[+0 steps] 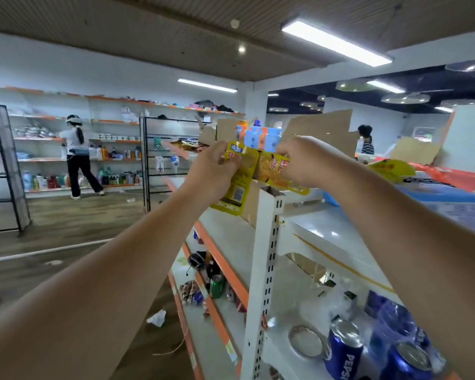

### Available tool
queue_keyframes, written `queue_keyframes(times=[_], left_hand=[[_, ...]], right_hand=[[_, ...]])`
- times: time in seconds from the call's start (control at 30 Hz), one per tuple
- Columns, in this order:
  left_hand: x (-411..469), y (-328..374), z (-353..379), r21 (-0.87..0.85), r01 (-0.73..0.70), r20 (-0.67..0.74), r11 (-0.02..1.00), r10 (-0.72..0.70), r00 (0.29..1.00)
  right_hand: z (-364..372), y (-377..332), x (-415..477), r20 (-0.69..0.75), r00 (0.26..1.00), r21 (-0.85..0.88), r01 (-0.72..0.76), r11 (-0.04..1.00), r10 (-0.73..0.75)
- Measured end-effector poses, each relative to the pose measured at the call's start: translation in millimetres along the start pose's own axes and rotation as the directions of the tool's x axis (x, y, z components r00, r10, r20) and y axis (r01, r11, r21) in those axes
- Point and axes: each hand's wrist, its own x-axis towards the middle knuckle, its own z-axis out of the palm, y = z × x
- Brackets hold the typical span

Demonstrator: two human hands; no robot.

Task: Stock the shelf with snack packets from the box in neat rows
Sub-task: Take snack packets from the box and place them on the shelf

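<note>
Both my hands are raised over the top of a white shelf unit point(266, 242). My left hand point(211, 171) grips a yellow snack packet point(237, 187) that hangs down with its back label showing. My right hand point(302, 160) holds a second yellow packet point(272, 168) beside it, printed with a noodle picture. The two packets touch in the middle. Behind them stands an open cardboard box point(318, 130) with blue and orange pouches point(258, 135) sticking out. Another dark snack packet point(187, 145) lies to the left of the box.
Lower shelves with orange edges point(220, 259) hold a green can point(217, 286) and scattered packets. Blue Pepsi cans point(343, 349) stand at the lower right. A black wire rack point(6, 171) is at the left. Two people stand at far shelves. Litter lies on the floor.
</note>
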Motion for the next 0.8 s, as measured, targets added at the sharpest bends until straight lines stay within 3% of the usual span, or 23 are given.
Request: queue_keyframes(times=[0.1, 0.33, 0.43, 0.6, 0.8], left_hand=[[21.2, -36.6, -34.1, -0.006, 0.038, 0.012, 0.999, -0.038, 0.999], [59.7, -119.0, -115.7, 0.193, 0.085, 0.085, 0.977, -0.103, 0.991], [74.5, -154.3, -137.8, 0.175, 0.102, 0.166, 0.979, -0.131, 0.977], [104.2, -210.3, -153.2, 0.236, 0.002, 0.204, 0.972, -0.051, 0.978], [147.8, -271.3, -141.0, 0.241, 0.017, 0.164, 0.97, -0.058, 0.985]], right_hand=[[23.3, -33.8, 27.0, 0.023, 0.999, -0.005, -0.042, 0.999, 0.042], [97.5, -96.7, 89.2, 0.024, 0.979, 0.123, -0.204, 0.971, 0.203], [132.1, -116.8, 105.7, 0.004, 0.964, 0.19, -0.262, 0.946, 0.266], [187.4, -130.5, 130.5, -0.022, 0.949, 0.282, -0.296, 0.913, 0.315], [256.1, -121.5, 159.4, -0.04, 0.904, 0.406, -0.375, 0.833, 0.426]])
